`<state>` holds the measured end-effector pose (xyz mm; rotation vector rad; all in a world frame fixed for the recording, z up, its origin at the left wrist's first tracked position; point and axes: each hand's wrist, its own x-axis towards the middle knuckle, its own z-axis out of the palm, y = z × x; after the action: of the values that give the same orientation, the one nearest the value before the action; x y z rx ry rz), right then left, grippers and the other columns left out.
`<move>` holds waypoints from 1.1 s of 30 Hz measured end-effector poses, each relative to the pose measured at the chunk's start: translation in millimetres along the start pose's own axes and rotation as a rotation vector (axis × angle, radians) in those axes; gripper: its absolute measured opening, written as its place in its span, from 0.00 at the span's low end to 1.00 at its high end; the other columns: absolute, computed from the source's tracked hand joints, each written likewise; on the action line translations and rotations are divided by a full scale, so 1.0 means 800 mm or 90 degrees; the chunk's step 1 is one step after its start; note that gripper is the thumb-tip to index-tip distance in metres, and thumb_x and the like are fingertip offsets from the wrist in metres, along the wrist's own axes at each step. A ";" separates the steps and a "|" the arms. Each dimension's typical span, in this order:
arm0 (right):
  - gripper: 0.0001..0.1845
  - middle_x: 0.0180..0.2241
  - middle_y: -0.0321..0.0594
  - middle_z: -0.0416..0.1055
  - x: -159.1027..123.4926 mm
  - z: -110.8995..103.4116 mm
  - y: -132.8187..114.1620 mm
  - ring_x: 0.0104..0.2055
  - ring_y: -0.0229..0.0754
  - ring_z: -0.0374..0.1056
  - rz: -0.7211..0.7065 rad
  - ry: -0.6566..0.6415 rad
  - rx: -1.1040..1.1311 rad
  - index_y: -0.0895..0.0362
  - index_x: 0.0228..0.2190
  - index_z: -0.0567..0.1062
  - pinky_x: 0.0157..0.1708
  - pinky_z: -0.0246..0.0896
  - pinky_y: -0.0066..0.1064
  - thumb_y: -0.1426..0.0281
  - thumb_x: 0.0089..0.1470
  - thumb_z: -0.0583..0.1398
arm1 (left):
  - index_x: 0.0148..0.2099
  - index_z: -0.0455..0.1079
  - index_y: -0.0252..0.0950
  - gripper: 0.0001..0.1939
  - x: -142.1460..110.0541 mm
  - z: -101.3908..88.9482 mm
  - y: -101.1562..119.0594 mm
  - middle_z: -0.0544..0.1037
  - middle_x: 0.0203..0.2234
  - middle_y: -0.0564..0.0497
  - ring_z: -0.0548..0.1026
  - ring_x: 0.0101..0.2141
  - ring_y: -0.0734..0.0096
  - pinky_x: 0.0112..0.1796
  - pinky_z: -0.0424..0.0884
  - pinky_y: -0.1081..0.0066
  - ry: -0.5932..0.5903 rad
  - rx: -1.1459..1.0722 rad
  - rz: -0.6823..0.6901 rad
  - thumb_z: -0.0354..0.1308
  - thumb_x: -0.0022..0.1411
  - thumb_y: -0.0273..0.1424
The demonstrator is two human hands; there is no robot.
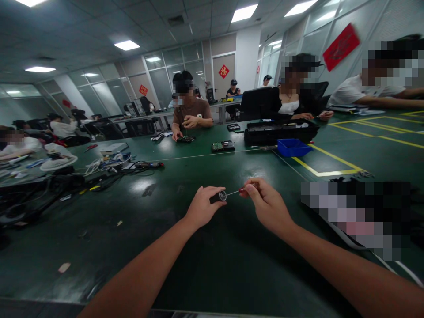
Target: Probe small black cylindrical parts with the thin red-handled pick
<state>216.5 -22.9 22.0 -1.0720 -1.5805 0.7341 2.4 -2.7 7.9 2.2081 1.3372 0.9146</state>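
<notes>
Over the glossy dark-green table [205,274], the left hand [202,206] grips a short black cylinder [216,197]; the right hand [266,204] pinches a thin red-handled metal screwdriver [233,192] against its end — off-angle pressure could make it slip.

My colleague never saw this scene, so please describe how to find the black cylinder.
Above the green table, find the camera wearer's left hand. It holds the black cylinder; unlike the thin screwdriver in the right hand, it is stubby, with a pale-rimmed end.

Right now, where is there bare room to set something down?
The tabletop is bare between left forearm and right forearm, and just short of the hard drive. Crowded: cables at left, blue tray and black case ahead right.
</notes>
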 end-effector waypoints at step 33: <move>0.12 0.33 0.40 0.76 0.008 0.000 0.006 0.34 0.45 0.72 0.050 0.055 0.052 0.54 0.39 0.72 0.36 0.67 0.39 0.59 0.59 0.59 | 0.57 0.71 0.45 0.21 0.000 -0.004 0.006 0.76 0.51 0.48 0.71 0.53 0.57 0.62 0.55 0.46 -0.025 0.026 -0.014 0.65 0.61 0.32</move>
<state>217.8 -15.1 20.1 -1.0965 -1.4291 0.7883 2.9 -4.7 12.9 2.2247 1.3710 0.8399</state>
